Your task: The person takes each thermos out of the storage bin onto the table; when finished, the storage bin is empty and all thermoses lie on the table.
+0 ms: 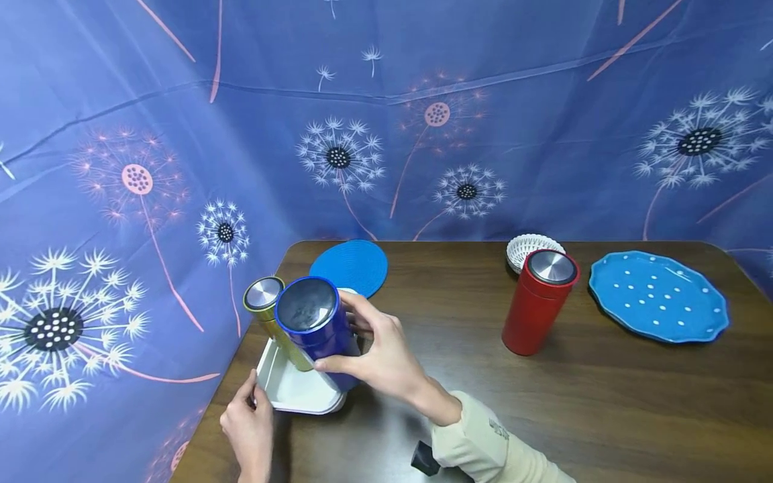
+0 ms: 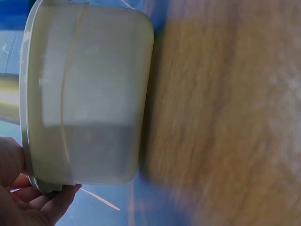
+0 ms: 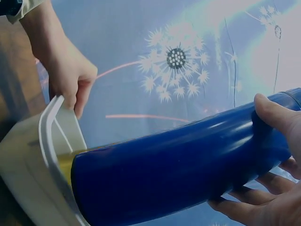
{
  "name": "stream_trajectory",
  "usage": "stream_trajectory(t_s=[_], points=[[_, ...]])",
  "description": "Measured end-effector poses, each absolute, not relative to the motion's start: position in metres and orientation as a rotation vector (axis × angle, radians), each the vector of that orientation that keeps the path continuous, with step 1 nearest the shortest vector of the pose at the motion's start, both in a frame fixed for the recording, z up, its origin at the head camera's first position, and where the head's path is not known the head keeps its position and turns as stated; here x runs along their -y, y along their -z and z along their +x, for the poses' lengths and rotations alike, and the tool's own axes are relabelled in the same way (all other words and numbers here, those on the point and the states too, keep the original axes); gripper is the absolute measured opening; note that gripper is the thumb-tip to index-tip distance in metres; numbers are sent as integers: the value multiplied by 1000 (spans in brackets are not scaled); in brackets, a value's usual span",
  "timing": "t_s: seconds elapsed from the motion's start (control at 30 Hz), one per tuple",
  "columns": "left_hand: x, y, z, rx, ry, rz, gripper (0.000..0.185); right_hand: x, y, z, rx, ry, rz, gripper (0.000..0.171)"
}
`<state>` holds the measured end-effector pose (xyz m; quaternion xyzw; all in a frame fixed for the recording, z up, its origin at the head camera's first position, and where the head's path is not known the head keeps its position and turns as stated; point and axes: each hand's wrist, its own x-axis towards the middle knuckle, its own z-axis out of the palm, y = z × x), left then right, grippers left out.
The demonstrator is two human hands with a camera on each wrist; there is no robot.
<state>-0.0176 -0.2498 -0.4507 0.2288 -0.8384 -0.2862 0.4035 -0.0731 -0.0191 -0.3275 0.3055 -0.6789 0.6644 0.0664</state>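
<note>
Blue flask (image 1: 317,329), no readable label, gripped tilted by the right hand (image 1: 377,355); the left hand (image 1: 247,422) pinches the white tray's (image 1: 290,389) near-left corner.

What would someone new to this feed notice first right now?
Probably the blue canister at the table's front left, tilted into the white tray beside a gold canister, the right hand wrapped round it. The left hand pinches the tray's near corner. Farther right, a red canister stands upright beside a blue dotted plate.

No legible text or labels.
</note>
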Motion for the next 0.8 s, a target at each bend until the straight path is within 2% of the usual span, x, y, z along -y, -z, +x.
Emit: stream_trajectory(t_s=[0.8], points=[[248, 446, -16, 2126, 712, 594, 25, -41, 350, -79, 2183, -1972, 610, 79]])
